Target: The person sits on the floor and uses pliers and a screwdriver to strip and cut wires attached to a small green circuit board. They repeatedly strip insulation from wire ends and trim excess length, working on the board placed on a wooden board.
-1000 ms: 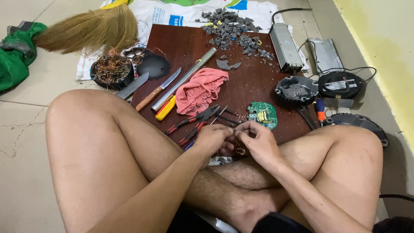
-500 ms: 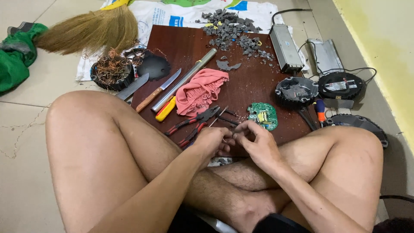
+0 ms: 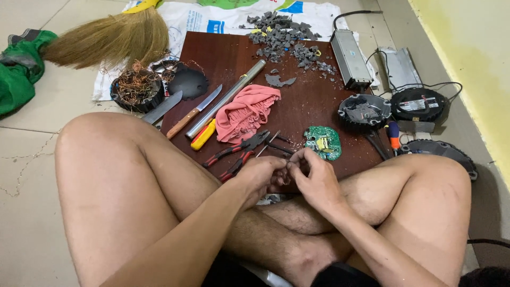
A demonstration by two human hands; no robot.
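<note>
So from the left you've got the straw broom on the floor, then the round black housing full of copper wire by the board's corner. On the board: a knife, metal tube, pink cloth and red-handled pliers. Your left hand and right hand meet at the board's near edge above your crossed legs, fingers curled in, pinching some tiny dark part between them; too small to make out. Green circuit board sits just beyond your right hand.
</note>
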